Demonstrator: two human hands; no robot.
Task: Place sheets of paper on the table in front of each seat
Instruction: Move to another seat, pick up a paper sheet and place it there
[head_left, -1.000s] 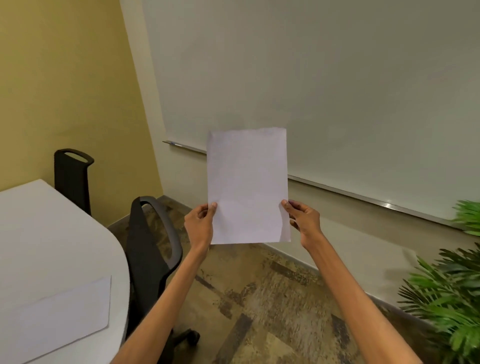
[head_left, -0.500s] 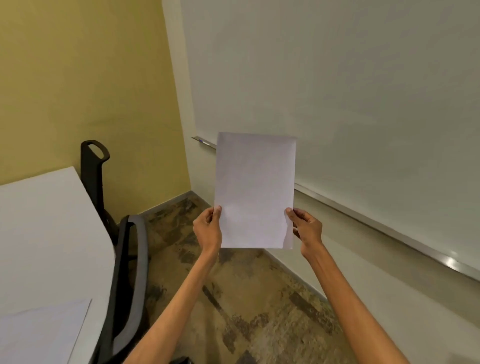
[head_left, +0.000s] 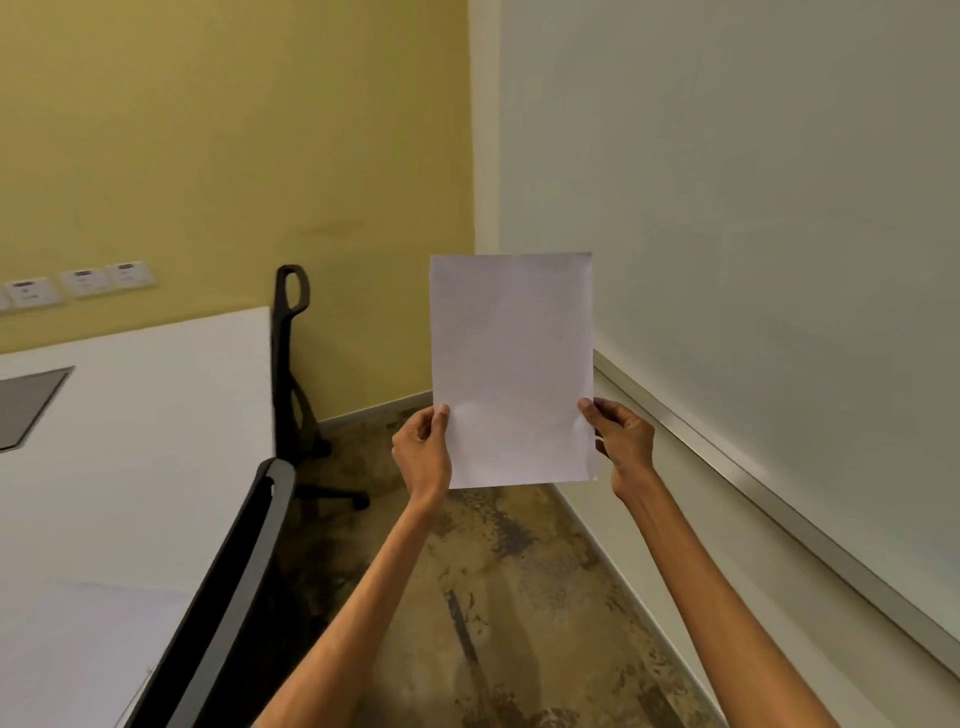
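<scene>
Paper (head_left: 511, 369) carried upright at the centre of the frame, over the floor (head_left: 493, 597) and well apart from the table (head_left: 145, 415) at the left; not yet laid down. Pinched at both lower edges: left hand (head_left: 422, 454) with thumb on the front and fingers curled behind the lower-left edge, right hand (head_left: 621, 441) likewise at the lower-right edge, neither grip loosened since a second ago. Turned leftward meanwhile, bringing far more of the table into the left of the frame, along with a grey panel (head_left: 26, 405) set in its top and wall sockets (head_left: 83, 283) at the upper left, none visible before. Lost the green plant from the lower right. Brought the far chair (head_left: 291, 364), seen edge-on, to just left of the paper, and the near chair (head_left: 244, 571) to the lower left, close against the table edge. Left one sheet (head_left: 78, 649) already lying on the table at the lower left, before the near chair. Judged from this: near seat served, held paper most likely meant for the far chair's place, with a reach over the table needed next.
</scene>
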